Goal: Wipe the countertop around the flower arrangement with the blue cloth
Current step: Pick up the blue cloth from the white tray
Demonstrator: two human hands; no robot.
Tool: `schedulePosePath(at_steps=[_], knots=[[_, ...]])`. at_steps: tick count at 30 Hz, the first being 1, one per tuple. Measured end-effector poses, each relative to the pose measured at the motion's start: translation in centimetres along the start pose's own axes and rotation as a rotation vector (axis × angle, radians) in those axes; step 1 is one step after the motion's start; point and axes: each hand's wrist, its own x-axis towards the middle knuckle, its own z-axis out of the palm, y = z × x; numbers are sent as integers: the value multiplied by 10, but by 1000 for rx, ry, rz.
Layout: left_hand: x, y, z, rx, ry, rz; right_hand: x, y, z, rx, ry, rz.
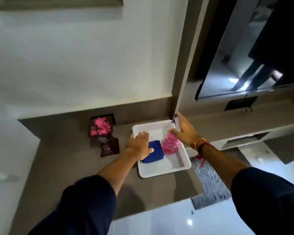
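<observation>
Both hands reach forward over the white tray (161, 172) I see on the grey countertop (66, 167). My left hand (139, 146) lies flat, fingers spread and slack, palm down across the tray's left rim, thumb touching the blue cloth (155, 152). That single cloth is folded into a rectangle inside the tray, its long axis running from near-left to far-right. My right hand (185, 131) hovers open over the top of one pink spray bottle (171, 144) standing in the tray just right of the cloth; whether the fingers touch its nozzle I cannot tell. Left of the tray, against the back wall, sits one flower arrangement (101, 127) with pink blooms in a dark box. Both forearms are extended, dark sleeves pushed up.
</observation>
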Motion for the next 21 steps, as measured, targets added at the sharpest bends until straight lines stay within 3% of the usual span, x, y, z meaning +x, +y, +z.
schedulePosePath(at_steps=[3,10,16,21], knots=[[9,11,50,66,-135,8,1,37,16,157,12,54],[32,30,111,55,-20,-14,31,63,38,348,47,-29],[42,41,118,12,15,-111,35,73,53,332,103,-47],[44,48,112,222,84,-111,52,59,53,294,180,-101]])
